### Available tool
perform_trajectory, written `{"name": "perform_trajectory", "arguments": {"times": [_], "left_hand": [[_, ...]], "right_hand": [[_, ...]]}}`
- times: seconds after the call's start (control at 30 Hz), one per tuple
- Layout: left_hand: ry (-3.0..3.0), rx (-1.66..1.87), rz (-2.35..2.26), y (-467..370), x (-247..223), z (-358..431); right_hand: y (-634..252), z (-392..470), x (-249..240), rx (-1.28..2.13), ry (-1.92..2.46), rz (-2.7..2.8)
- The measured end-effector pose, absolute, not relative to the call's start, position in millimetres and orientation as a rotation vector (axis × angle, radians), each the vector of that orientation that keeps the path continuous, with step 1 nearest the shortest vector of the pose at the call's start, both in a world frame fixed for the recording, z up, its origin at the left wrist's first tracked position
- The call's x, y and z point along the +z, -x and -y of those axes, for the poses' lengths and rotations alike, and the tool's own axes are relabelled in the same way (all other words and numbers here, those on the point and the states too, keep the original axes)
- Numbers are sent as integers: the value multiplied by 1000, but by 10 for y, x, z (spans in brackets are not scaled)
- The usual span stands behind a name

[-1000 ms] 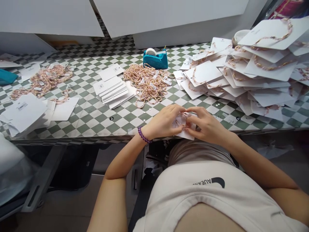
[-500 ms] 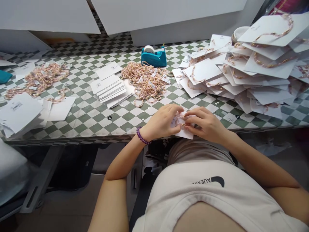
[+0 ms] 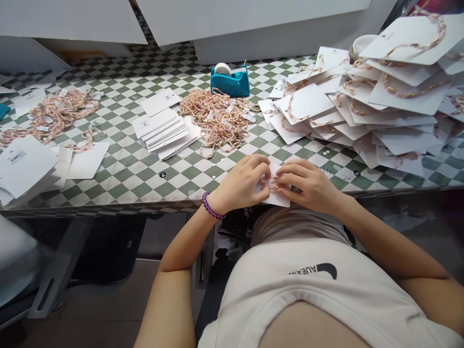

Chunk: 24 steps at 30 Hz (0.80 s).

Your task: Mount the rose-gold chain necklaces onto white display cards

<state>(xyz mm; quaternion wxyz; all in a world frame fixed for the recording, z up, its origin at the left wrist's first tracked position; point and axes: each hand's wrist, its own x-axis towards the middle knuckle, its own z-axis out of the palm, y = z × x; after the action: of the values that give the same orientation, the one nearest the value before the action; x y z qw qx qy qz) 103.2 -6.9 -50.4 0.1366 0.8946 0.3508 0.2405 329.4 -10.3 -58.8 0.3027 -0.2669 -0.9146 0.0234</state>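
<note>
A white card (image 3: 282, 199) lies at the table's front edge, with a pink and gold beaded strand (image 3: 272, 185) bunched on its face. My left hand (image 3: 248, 182) is closed at the card's left side, its curled fingers and thumb on the strand. From the right, my right hand (image 3: 307, 184) pinches the strand's other side with bent fingers. The fingertips partly hide both strand and card. Just beyond my hands is a heap of similar beaded strands (image 3: 221, 118) with small tags.
Left of the heap sits a stack of blank cards (image 3: 165, 128). A teal tape dispenser (image 3: 231, 83) stands behind it. Carded strands (image 3: 398, 111) pile high at the right. More strands (image 3: 63, 113) and cards (image 3: 27, 162) lie at the far left of the checkered table (image 3: 123, 188).
My left fingers have curled in more, and the strand between my hands is drawn closer together. The view has shifted slightly; the piles are unchanged.
</note>
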Motion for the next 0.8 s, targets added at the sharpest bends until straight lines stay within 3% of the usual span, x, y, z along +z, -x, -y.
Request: {"name": "perform_trajectory", "arguments": {"times": [0.8], "left_hand": [[-2442,696,-1056,-1043,-434,28]], "right_hand": [[-3278,145,-605,-101,747,2389]]}}
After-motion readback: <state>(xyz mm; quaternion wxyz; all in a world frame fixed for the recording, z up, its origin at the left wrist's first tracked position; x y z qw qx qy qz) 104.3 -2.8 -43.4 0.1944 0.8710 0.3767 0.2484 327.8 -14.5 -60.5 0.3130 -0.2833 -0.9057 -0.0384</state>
